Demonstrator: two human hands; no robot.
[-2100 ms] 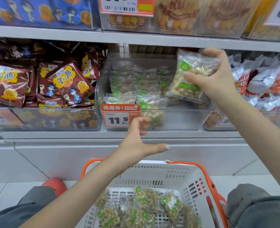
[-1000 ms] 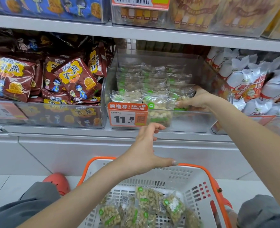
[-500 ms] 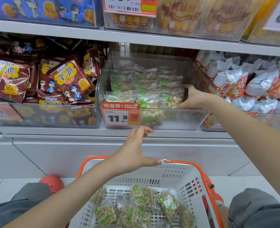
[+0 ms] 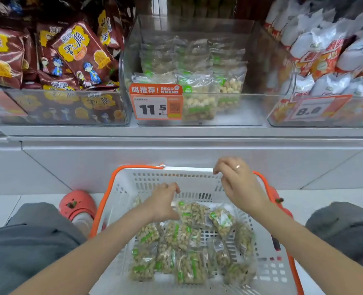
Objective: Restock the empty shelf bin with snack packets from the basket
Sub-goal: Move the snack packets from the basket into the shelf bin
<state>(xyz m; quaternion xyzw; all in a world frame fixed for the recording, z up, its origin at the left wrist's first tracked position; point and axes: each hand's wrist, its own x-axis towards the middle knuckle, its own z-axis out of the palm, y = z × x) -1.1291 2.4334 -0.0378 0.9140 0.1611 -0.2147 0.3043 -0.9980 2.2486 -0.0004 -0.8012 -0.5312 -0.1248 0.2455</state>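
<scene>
While left hand (image 4: pixel 162 204) touches packet (image 4: pixel 194 213), right hand (image 4: pixel 239 186) empty.

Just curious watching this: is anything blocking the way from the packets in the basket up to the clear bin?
Nothing visible does. The packets lie uncovered in the basket, and the clear bin above is open-topped; only its low front wall must be cleared.

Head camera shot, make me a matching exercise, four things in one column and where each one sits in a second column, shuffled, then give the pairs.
Things:
1. price tag reading 11.5
2. red clog
3. white and orange basket
4. brown snack bags

Places:
A. floor, left of the basket
B. left shelf bin
C. front of the clear middle bin
D. floor, below the shelf

Pairs: 1-C, 2-A, 3-D, 4-B
</scene>
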